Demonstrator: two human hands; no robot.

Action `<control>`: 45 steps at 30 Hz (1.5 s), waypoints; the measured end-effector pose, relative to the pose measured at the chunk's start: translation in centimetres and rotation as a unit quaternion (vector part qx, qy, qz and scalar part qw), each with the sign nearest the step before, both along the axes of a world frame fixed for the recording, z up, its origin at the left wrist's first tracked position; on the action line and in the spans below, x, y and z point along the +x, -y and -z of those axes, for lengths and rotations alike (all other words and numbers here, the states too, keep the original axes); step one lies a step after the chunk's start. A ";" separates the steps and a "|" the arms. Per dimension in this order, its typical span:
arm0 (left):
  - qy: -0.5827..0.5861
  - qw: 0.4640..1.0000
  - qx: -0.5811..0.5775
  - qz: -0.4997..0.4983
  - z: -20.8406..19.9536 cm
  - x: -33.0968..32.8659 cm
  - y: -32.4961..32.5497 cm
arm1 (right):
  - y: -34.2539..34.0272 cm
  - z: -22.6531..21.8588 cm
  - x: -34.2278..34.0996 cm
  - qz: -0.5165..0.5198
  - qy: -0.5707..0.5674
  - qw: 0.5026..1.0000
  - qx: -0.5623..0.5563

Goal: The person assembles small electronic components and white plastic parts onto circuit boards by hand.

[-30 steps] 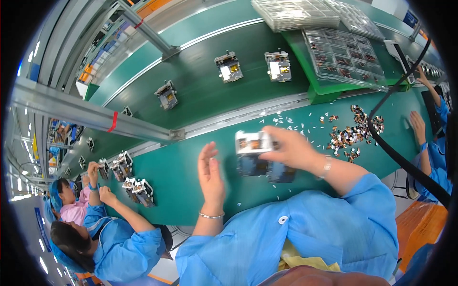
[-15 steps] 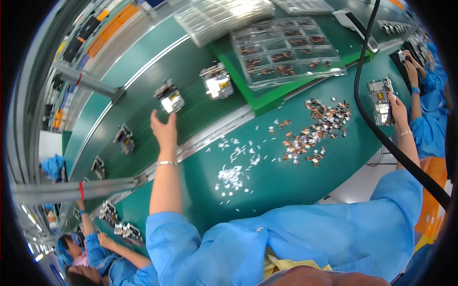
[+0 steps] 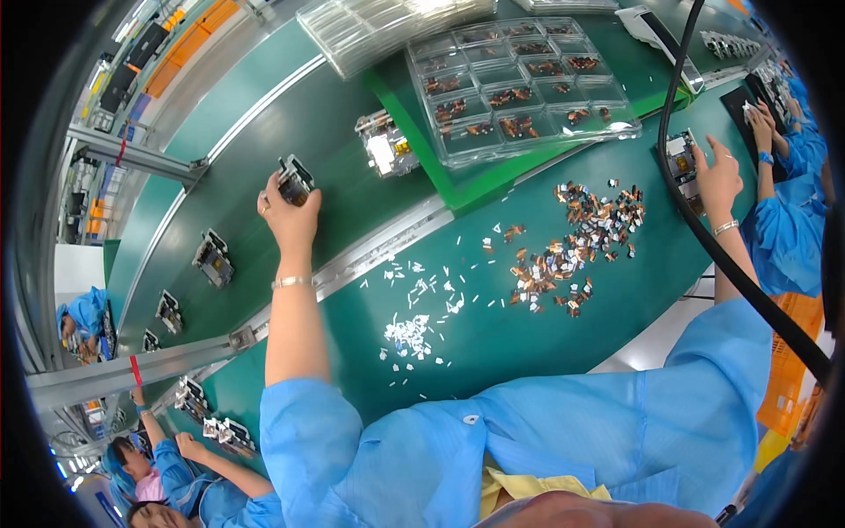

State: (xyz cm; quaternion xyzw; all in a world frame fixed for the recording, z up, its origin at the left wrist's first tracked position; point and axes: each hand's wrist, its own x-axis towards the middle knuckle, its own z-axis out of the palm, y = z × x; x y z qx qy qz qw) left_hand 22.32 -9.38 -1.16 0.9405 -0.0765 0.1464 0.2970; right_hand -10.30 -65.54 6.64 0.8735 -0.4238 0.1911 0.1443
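My left hand (image 3: 290,218) is closed around a small metal electronic assembly (image 3: 295,179) on the green belt, thumb at its right side and fingers at its left. At the right end of the table, my right hand (image 3: 720,176) has its fingers stretched out beside another metal assembly (image 3: 680,157). A black cable (image 3: 672,106) crosses in front of part of that assembly. Between my arms lie a pile of small copper-and-white parts (image 3: 581,233) and a scatter of little white pieces (image 3: 409,336) on the green table (image 3: 493,352).
A clear compartment tray (image 3: 519,88) with copper-coloured parts sits on a green board, near stacked clear trays (image 3: 352,40). More assemblies stand along the belt, such as one assembly (image 3: 213,258). A metal rail (image 3: 387,231) divides belt from table. Co-workers' arms (image 3: 764,167) are at right and lower left.
My left hand has closed on the assembly it was reaching toward. My right hand has let go of its assembly, with fingers now extended. Assemblies on the belt have shifted toward the lower left.
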 end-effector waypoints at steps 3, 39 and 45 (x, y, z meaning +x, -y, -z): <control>0.032 0.997 -0.032 0.055 -1.9 -7.2 -1.5 | -6.5 0.3 1.3 -0.270 0.187 0.913 0.243; -0.142 0.904 -0.368 0.166 -4.8 -26.4 -5.0 | -43.3 1.1 4.7 -0.540 0.124 0.600 0.578; 0.123 0.952 -0.163 0.228 -4.5 -26.0 -4.9 | -44.5 2.1 4.7 -0.375 0.087 0.478 0.789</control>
